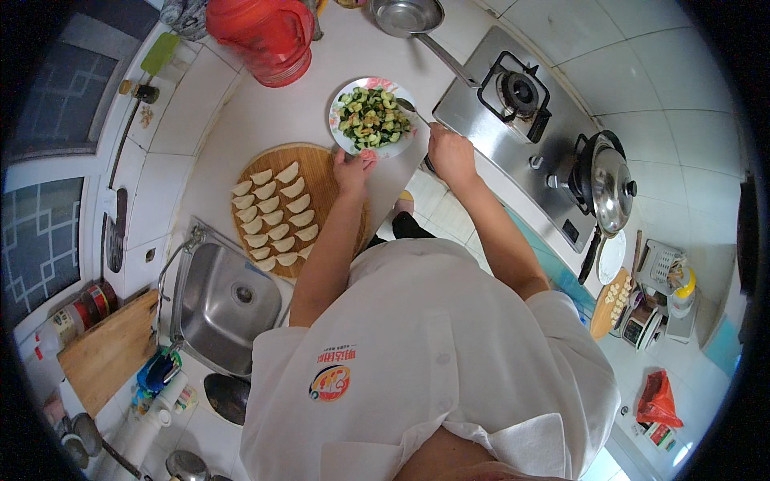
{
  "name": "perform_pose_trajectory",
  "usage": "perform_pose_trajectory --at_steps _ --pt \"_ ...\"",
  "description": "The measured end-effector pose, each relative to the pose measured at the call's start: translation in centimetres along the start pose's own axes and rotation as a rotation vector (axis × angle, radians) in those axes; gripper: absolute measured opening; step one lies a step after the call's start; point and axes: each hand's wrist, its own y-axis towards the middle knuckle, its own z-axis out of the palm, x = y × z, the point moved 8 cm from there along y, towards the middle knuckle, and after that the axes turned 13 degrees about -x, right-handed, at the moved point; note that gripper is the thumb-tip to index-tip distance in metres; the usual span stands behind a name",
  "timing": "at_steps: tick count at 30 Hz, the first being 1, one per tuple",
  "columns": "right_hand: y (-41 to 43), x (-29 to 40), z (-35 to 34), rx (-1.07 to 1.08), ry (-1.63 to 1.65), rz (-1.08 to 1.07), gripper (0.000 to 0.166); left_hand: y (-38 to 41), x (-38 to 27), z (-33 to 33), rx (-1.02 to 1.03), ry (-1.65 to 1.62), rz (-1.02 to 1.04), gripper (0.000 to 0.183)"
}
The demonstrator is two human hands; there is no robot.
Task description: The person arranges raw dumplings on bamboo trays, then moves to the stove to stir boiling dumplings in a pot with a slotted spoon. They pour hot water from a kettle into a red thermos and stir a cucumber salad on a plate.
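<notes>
A round floral-edged plate of chopped cucumber pieces lies on the pale counter. My left hand is at the plate's near rim, its thumb over the edge; the fingers beneath are hidden. To the right, my right hand is closed around the handle of a metal spoon, whose bowl is over the plate's right side. Left of my left forearm, a round wooden board carries several rows of folded dumplings.
A red plastic pitcher and a metal saucepan stand beyond the plate. At right is a gas stove with a lidded pan. A steel sink is at lower left, near a wooden cutting board.
</notes>
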Motion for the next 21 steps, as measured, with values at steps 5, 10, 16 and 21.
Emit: perform_pose_trajectory --at_steps 5,10,16,21 --pt "0.9 -2.7 5.3 0.063 0.059 0.009 0.023 -0.2 -0.2 0.2 0.027 0.029 0.029 0.04" --pt "0.4 -5.2 10.2 0.459 0.759 0.475 0.03 -0.1 -0.5 0.0 0.055 0.076 0.026 0.04" --pt "-1.6 -5.1 12.4 0.589 1.011 0.875 0.023 0.0 -0.3 -0.1 0.064 0.078 0.026 0.038" --pt "-2.0 -5.1 11.1 0.568 1.063 0.884 0.02 0.3 0.1 -0.2 0.072 0.064 -0.001 0.031"
